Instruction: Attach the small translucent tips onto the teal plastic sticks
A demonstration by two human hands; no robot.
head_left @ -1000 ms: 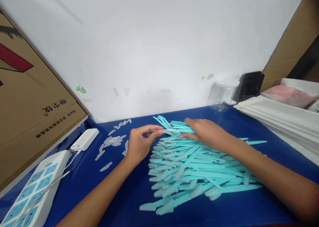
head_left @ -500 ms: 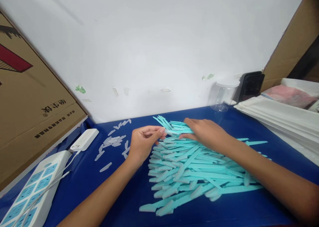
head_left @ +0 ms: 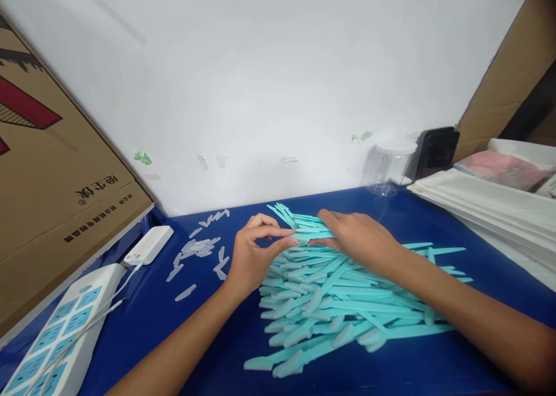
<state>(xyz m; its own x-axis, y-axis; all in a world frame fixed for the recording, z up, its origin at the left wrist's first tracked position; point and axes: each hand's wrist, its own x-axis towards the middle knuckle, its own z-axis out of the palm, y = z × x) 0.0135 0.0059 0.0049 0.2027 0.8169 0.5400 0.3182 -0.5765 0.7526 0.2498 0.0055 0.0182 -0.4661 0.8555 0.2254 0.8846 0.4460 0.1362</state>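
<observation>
Many teal eyebrow razors (head_left: 347, 312) with pale, translucent-looking covers over their blade ends lie in a heap on the blue table. Above the heap's far side, my right hand (head_left: 358, 237) is closed around the handles of a few eyebrow razors (head_left: 309, 224). Thumb and index finger of my left hand (head_left: 254, 254) pinch the tip of one of these, at its blade end. Whether the cover there is on or loose is hidden by the fingers. Loose clear blade covers (head_left: 200, 247) are scattered left of my left hand. More razors (head_left: 283, 213) lie just behind the hands.
A white power strip (head_left: 65, 326) with cables and a white adapter (head_left: 149, 245) lie at left, by a cardboard box (head_left: 65, 170). Back right stand a clear lidded jar (head_left: 388, 167) and a black object (head_left: 435, 153). White stacked trays (head_left: 490, 202) line the right edge.
My left hand has shifted slightly right, its index finger now stretched over the razor tip with the thumb below. My right hand stays nearly in place, still holding the razors.
</observation>
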